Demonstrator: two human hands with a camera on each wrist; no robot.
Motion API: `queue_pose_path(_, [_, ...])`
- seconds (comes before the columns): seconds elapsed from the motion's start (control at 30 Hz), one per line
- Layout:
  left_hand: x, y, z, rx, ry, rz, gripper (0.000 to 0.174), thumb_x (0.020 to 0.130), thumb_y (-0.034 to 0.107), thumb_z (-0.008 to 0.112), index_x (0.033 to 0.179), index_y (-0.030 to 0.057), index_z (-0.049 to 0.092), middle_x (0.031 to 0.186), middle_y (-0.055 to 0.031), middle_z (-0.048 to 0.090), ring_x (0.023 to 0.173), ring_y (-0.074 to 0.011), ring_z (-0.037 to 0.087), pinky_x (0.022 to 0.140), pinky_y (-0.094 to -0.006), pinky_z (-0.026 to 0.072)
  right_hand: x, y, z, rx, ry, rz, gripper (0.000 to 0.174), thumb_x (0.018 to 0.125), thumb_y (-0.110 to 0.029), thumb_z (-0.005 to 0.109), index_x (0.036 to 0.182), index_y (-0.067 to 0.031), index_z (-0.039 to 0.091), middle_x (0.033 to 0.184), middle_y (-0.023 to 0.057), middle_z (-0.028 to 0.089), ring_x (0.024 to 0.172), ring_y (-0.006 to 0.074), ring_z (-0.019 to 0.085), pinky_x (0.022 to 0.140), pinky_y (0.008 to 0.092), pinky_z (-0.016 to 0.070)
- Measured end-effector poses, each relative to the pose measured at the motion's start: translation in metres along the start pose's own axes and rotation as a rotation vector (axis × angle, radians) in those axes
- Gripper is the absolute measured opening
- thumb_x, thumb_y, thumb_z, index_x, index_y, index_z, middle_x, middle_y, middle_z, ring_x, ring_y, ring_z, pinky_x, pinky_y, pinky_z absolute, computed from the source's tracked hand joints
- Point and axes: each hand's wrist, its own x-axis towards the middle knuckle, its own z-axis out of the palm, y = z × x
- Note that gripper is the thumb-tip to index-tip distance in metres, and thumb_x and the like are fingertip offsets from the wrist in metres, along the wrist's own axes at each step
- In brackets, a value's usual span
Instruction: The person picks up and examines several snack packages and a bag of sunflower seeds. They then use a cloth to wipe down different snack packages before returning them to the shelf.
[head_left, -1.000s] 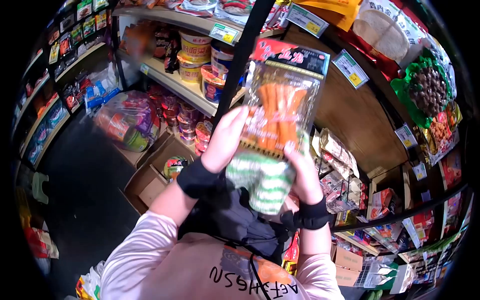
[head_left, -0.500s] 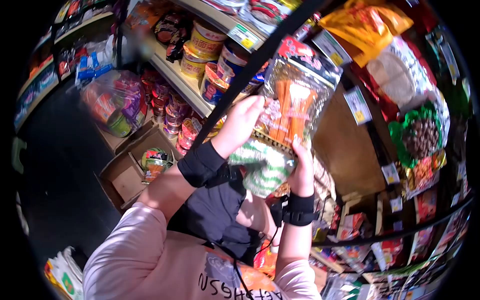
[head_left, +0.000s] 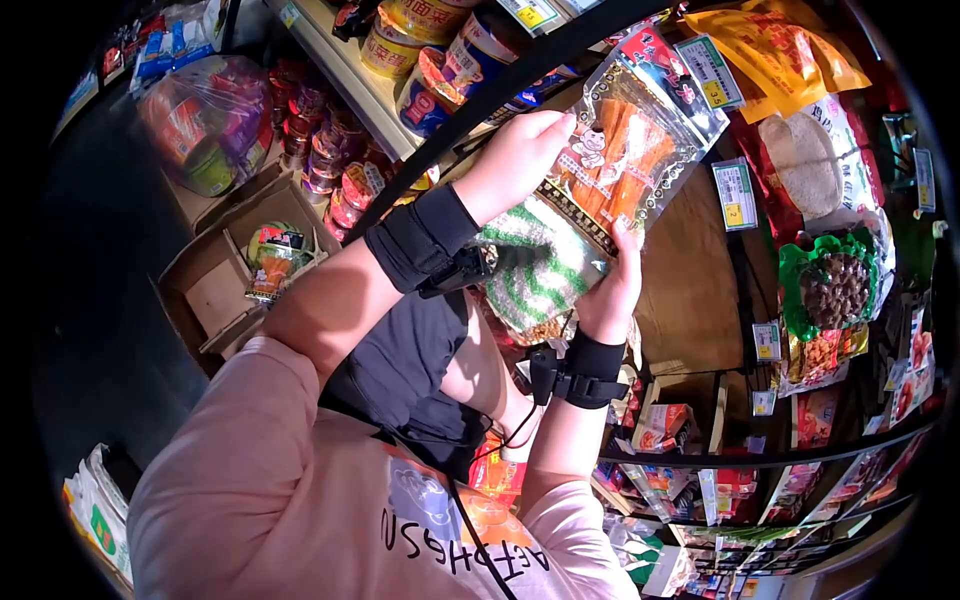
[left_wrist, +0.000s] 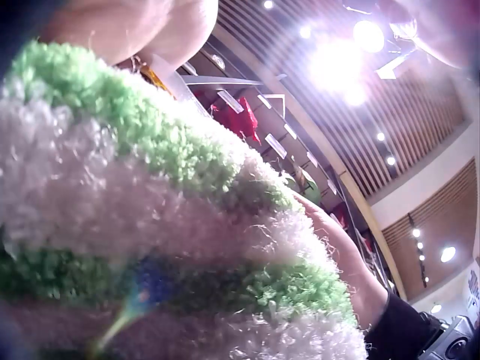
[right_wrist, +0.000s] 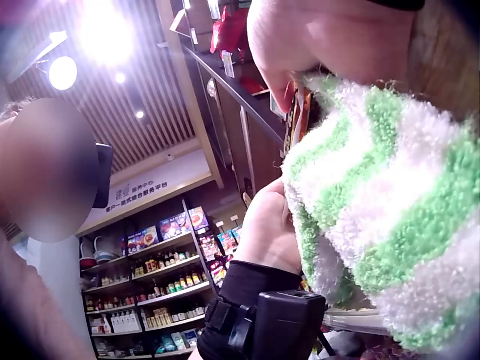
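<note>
Both hands hold a clear packet of orange-brown snack strips with a black and red top in front of the chest. My left hand pinches its left edge. At the lower right corner my right hand grips it, thumb across the front. A fluffy green-and-white striped cloth hangs behind and below the packet, close against the right hand. The cloth fills much of the left wrist view, under the left hand. In the right wrist view the cloth hangs below the right hand.
An open cardboard box on the floor holds a similar packet. Instant noodle tubs line the shelf at upper left. A bulging clear bag stands near the box. Price tags and hanging food bags are at the right.
The head view has turned and shifted. The packet and both hands now appear farther right, with the packet tilted more to the right. Both hands keep their hold on it.
</note>
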Motion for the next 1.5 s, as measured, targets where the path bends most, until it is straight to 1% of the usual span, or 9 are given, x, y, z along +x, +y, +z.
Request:
queue_pose_path(0.37, [0.015,-0.018,-0.002,-0.018,-0.002,0.010,0.037,0.097,0.026,0.043,0.089,-0.0059,0.059,0.076,-0.0036,0.061,0.071,-0.0075,0.052,0.066,-0.0265,0.0433,0.008,-0.003,0.007,0.084,-0.033,0.084,0.032,0.088,-0.022,0.052,0.115,-0.0038,0.054,0.108,0.0087,0.062,0.096,0.0192,0.060,0.087,0.0341,0.0465])
queue_pose_path(0.4, [0.017,-0.012,-0.004,-0.011,-0.058,-0.081,0.030,0.096,0.022,0.044,0.105,-0.0038,0.057,0.085,-0.0021,0.061,0.078,-0.0101,0.056,0.069,-0.0248,0.0440,0.011,-0.003,0.007,0.097,-0.036,0.099,0.031,0.089,-0.021,0.052,0.114,-0.0040,0.054,0.107,0.0085,0.062,0.095,0.0191,0.060,0.086,0.0342,0.0469])
queue_pose_path(0.5, [0.019,0.007,0.002,0.872,0.018,0.058,0.030,0.091,0.015,0.047,0.115,-0.0027,0.052,0.096,-0.0112,0.063,0.084,-0.0227,0.061,0.073,-0.0305,0.0471,0.032,0.008,-0.009,0.091,-0.025,0.133,0.025,0.090,-0.019,0.051,0.110,-0.0048,0.056,0.105,0.0071,0.062,0.093,0.0187,0.060,0.084,0.0348,0.0481])
queue_pose_path(0.57, [0.023,-0.007,0.007,1.159,0.190,0.653,0.050,0.082,0.011,0.053,0.130,0.0064,0.043,0.125,-0.0158,0.051,0.110,-0.0293,0.052,0.093,-0.0398,0.0408,0.043,0.015,-0.005,0.084,0.021,0.154,0.024,0.090,-0.018,0.051,0.110,-0.0051,0.055,0.105,0.0065,0.062,0.095,0.0192,0.060,0.085,0.0351,0.0477])
queue_pose_path(0.63, [0.024,-0.009,0.018,1.153,0.010,0.719,0.051,0.081,0.013,0.055,0.131,0.0080,0.043,0.130,-0.0158,0.047,0.120,-0.0302,0.044,0.100,-0.0435,0.0340,0.057,0.023,-0.010,0.077,0.014,0.170,0.025,0.090,-0.016,0.051,0.112,-0.0052,0.055,0.107,0.0067,0.061,0.097,0.0193,0.059,0.086,0.0353,0.0475])
queue_pose_path(0.9, [0.077,-0.071,0.044,1.514,-0.214,0.701,0.044,0.085,0.026,0.052,0.127,0.0131,0.051,0.141,-0.0159,0.036,0.133,-0.0315,0.030,0.108,-0.0538,0.0188,0.130,0.054,-0.042,0.047,0.031,0.160,0.025,0.091,-0.013,0.049,0.113,-0.0013,0.053,0.107,0.0080,0.060,0.094,0.0179,0.059,0.082,0.0321,0.0485])
queue_pose_path(1.1, [0.123,-0.107,0.063,1.548,-0.302,0.613,0.058,0.085,0.028,0.051,0.140,0.0180,0.034,0.140,-0.0165,0.036,0.129,-0.0343,0.034,0.102,-0.0578,0.0253,0.177,0.054,-0.060,0.104,-0.067,0.180,0.023,0.092,-0.012,0.048,0.110,-0.0010,0.055,0.104,0.0085,0.063,0.092,0.0188,0.061,0.081,0.0324,0.0500])
queue_pose_path(1.27, [0.157,-0.131,0.088,1.692,-0.391,0.482,0.055,0.086,0.029,0.050,0.139,0.0233,0.036,0.142,-0.0150,0.034,0.129,-0.0322,0.033,0.102,-0.0586,0.0251,0.246,0.082,-0.113,0.043,0.115,0.251,0.024,0.091,-0.016,0.048,0.107,0.0010,0.056,0.101,0.0102,0.064,0.088,0.0224,0.062,0.083,0.0362,0.0504])
queue_pose_path(1.5, [0.215,-0.202,0.097,1.682,-0.493,0.282,0.061,0.085,0.029,0.052,0.142,0.0246,0.030,0.144,-0.0087,0.033,0.127,-0.0301,0.037,0.099,-0.0577,0.0310,0.219,0.087,-0.135,0.164,0.117,0.403,0.025,0.091,-0.016,0.043,0.107,-0.0009,0.054,0.099,0.0125,0.063,0.088,0.0273,0.062,0.084,0.0436,0.0504])
